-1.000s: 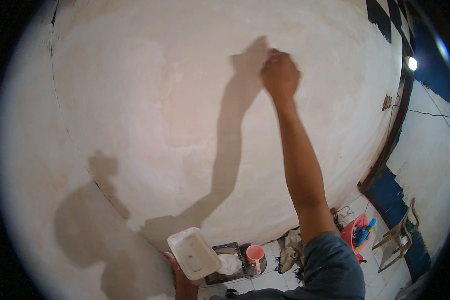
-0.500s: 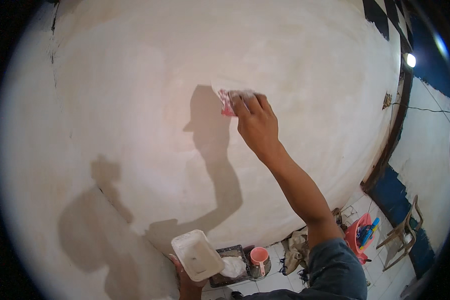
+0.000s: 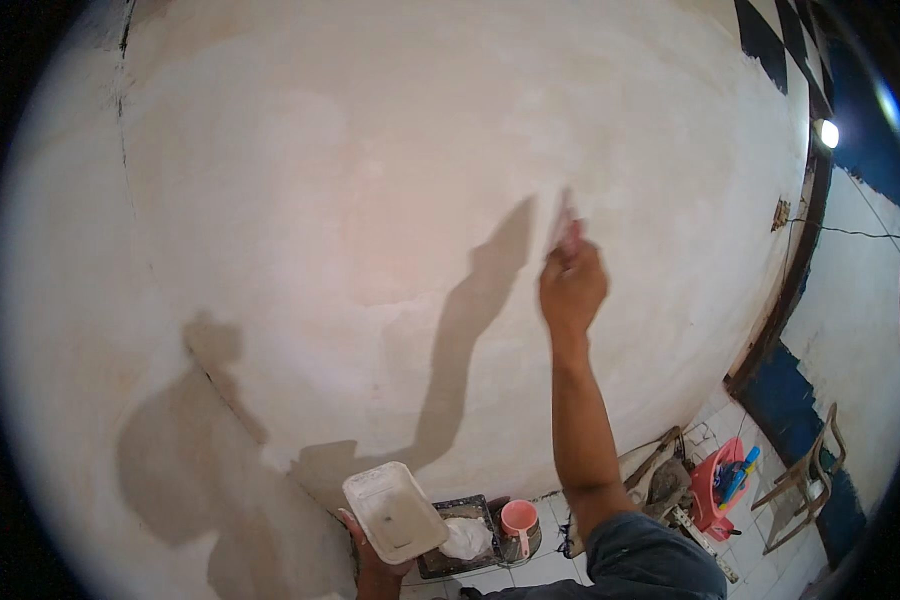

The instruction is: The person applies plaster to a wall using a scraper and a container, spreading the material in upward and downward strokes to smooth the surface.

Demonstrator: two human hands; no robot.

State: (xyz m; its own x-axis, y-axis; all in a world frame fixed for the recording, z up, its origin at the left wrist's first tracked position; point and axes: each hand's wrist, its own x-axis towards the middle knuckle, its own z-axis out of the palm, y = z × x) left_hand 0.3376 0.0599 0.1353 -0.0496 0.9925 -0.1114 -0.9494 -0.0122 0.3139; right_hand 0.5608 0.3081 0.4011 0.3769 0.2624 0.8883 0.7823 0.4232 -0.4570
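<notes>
My right hand (image 3: 575,290) reaches up toward the pale, patchy wall (image 3: 370,130), fingers closed round a pink putty scraper (image 3: 570,232). White paste smears the scraper, which is turned edge-on and slightly blurred; whether its blade touches the wall I cannot tell. Low in the view, my left hand (image 3: 372,565) grips a whitish rectangular plastic tub (image 3: 398,512) by its side. A thin pale residue coats the inside of the tub. Part of that hand is hidden behind it.
Below stand a black tray (image 3: 457,568) with a white bag (image 3: 467,538), a pink dipper (image 3: 518,515) and a pink bucket (image 3: 708,480) of tools. A plastic chair (image 3: 805,475) is at right, near a lit lamp (image 3: 827,133). A wall corner runs down the left.
My right hand has moved right and slightly down with the scraper, turning it from broadside to edge-on. My left hand keeps the tub in nearly the same place.
</notes>
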